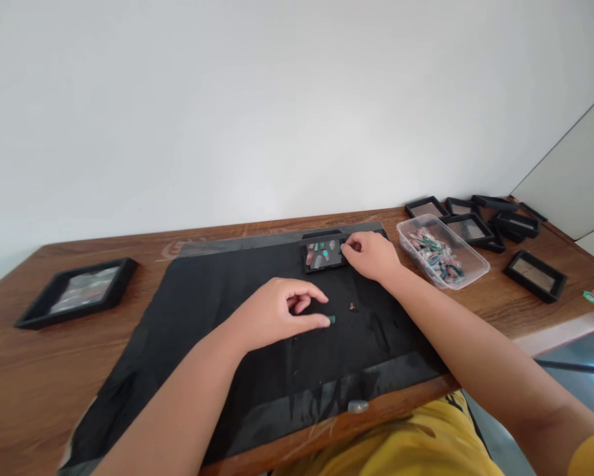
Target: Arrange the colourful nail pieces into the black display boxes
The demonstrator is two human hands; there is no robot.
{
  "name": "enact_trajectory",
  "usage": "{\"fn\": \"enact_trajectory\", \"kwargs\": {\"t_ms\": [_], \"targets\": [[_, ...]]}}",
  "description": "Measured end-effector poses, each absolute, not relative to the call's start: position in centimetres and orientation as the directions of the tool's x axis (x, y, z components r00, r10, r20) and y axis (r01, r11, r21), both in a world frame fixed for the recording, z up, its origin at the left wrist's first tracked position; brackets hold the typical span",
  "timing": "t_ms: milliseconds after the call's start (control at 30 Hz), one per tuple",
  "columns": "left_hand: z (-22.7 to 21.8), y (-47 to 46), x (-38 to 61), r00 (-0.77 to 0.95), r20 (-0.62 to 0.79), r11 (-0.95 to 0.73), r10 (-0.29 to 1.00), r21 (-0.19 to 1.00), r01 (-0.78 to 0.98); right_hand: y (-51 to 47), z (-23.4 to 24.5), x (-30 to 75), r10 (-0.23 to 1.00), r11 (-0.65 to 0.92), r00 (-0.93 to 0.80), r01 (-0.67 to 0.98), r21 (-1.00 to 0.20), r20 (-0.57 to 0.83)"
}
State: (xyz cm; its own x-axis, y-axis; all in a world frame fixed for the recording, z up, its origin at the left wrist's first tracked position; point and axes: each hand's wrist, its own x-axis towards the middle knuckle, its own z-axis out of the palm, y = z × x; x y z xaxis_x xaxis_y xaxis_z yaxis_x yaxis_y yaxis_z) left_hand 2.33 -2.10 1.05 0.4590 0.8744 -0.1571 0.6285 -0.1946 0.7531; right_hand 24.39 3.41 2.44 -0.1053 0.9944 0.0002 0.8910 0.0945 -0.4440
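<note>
My left hand [281, 311] rests on a black mat [217, 357], its fingers curled with the thumb tip touching a small green stone [332, 320]. A tiny dark piece [352, 307] lies on the mat just right of it. My right hand [373, 254] is closed at the right edge of a small black tray [322, 254] that holds several coloured stones; what the fingertips pinch, if anything, is hidden.
A clear plastic tub [443, 256] of coloured stones stands right of my right hand. Several black framed display boxes [475, 221] lie at the back right, one more [534, 274] nearer. Another black frame [78, 289] sits far left on the wooden table [29, 390].
</note>
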Motion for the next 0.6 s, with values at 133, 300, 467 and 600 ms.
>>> {"fn": "enact_trajectory", "kwargs": {"t_ms": [133,300,467,600], "targets": [[1.1,-2.0,2.3,0.494,-0.253,-0.205,0.832,0.687,0.697,2.6,3.8,24.9,0.979,0.187,-0.205,0.877,-0.442,0.007],[0.8,-1.9,2.7,0.52,-0.218,-0.31,0.826,0.595,0.742,1.9,3.9,24.5,0.959,0.269,-0.283,0.858,-0.438,0.034],[0.7,-2.5,3.6,0.521,-0.157,-0.363,0.839,0.55,0.752,1.6,3.6,24.3,0.95,0.301,-0.306,0.83,-0.469,0.069],[0.7,-3.0,4.4,0.507,-0.129,-0.376,0.852,0.523,0.765,1.9,3.7,24.7,0.961,0.273,-0.204,0.796,-0.54,0.186]]}}
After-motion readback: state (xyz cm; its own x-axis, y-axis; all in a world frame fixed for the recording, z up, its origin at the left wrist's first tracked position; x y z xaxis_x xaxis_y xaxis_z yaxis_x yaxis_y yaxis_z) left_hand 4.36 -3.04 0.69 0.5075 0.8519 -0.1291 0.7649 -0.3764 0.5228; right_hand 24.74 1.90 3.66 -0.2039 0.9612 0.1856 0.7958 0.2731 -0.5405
